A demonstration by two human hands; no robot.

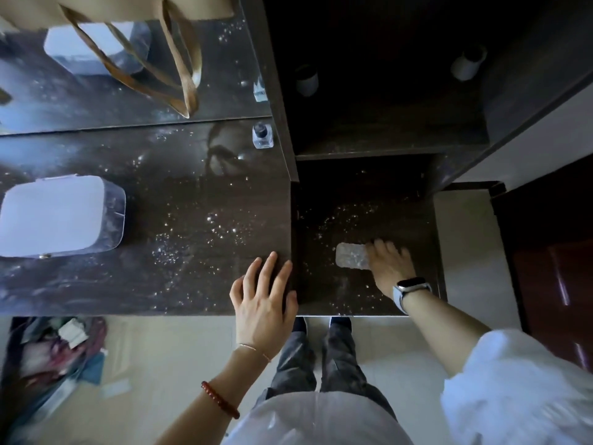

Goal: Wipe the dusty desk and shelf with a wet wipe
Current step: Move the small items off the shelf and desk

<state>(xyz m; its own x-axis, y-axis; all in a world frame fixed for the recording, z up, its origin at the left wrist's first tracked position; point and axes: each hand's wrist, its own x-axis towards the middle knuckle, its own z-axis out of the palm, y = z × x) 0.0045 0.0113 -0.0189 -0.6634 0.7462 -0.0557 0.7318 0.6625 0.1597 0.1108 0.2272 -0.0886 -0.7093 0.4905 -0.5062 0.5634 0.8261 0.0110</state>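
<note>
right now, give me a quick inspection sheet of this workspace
surface: dark desk speckled with dust; lower shelf to its right also dusty
job's things: wet wipe pressed flat on the shelf
clutter: white box on the desk's left part, small glass bottle by the mirror, two rolls deep in the dark shelf bay
grippers: right hand on the wipe, wearing a watch; left hand spread open, flat on the desk's front edge
cables: nothing seen
surroundings: pile of rubbish on the floor at left; dark door at far right
</note>
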